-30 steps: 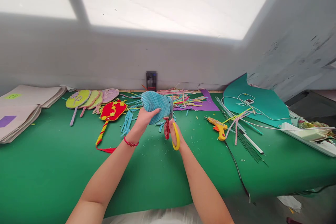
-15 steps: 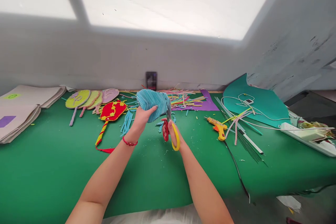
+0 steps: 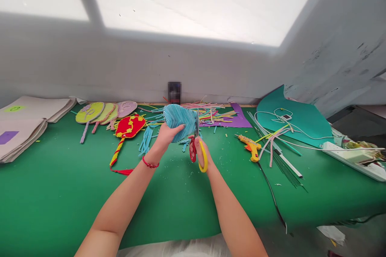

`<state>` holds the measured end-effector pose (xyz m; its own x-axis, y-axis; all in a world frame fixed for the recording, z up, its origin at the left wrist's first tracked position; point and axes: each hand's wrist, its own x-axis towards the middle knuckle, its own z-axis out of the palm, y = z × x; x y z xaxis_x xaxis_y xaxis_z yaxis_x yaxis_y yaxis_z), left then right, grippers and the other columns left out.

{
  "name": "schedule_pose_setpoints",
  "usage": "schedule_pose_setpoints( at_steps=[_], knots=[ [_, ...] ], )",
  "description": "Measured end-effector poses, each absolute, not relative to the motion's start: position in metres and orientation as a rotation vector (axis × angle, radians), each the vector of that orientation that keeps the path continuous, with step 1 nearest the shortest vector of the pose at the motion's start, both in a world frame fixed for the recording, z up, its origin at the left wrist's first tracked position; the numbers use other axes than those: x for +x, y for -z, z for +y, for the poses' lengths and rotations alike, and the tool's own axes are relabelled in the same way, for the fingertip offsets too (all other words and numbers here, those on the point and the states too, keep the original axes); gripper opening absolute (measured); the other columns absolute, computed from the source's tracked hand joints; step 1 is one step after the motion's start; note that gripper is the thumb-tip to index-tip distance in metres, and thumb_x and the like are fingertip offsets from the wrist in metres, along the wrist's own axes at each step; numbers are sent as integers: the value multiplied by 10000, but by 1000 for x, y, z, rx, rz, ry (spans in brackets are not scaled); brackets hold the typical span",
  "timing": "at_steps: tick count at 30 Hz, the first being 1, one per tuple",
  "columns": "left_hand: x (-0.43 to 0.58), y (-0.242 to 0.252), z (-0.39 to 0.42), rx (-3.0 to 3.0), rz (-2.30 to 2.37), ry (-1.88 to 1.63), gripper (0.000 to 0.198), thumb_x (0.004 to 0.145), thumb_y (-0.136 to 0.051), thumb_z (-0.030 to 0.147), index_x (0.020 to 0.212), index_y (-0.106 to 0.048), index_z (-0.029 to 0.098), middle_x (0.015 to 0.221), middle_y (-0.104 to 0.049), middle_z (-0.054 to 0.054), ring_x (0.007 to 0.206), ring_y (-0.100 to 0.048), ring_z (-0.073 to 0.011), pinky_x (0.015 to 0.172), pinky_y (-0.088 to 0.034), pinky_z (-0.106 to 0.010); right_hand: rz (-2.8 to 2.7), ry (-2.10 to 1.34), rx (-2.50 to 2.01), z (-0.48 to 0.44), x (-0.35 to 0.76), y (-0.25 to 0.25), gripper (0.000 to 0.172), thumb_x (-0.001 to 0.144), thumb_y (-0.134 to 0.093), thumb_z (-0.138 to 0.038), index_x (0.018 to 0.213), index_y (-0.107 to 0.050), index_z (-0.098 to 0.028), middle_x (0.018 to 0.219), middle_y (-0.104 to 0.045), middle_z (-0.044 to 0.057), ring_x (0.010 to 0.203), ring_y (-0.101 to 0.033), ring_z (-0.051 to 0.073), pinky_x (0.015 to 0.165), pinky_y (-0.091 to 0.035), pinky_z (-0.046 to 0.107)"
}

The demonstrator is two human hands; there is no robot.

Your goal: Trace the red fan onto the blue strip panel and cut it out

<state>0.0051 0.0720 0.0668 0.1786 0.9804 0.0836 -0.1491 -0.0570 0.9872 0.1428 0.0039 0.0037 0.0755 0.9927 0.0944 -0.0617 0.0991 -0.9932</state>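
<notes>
My left hand (image 3: pixel 165 138), with a red bead bracelet on its wrist, grips a light blue ribbed piece (image 3: pixel 180 117) made of pipe cleaners and holds it up above the green table (image 3: pixel 60 192). My right hand (image 3: pixel 199 149) is closed in the handles of red and yellow scissors (image 3: pixel 199 153). The blades point up along the right edge of the blue piece. Blue offcuts (image 3: pixel 147 138) lie on the table below and to the left.
Finished fan shapes (image 3: pixel 104 114) and a red and yellow one (image 3: pixel 129 127) lie at the left. A pile of coloured strips (image 3: pixel 211 113), a yellow glue gun (image 3: pixel 251 146), teal sheet (image 3: pixel 297 118), power strip (image 3: pixel 356 156) and stacked bags (image 3: pixel 21 124) surround the work spot.
The blue piece has turned a little in my left hand and shifted slightly right. The scissors have stayed at its right edge, moving a little.
</notes>
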Motion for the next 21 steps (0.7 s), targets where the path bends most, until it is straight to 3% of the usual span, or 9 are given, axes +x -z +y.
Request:
schedule_pose_setpoints(
  at_steps=[21],
  knots=[
    [5, -65, 73, 1223, 931, -1181, 528, 613, -804, 375, 1065, -680, 134, 1150, -688, -141, 1045, -653, -304, 949, -493, -446, -1079, -1071, -1251, 2, 141, -10, 569, 780, -464, -733, 958, -544, -198, 514, -410, -84, 338, -342, 61, 305, -332, 184]
  ],
)
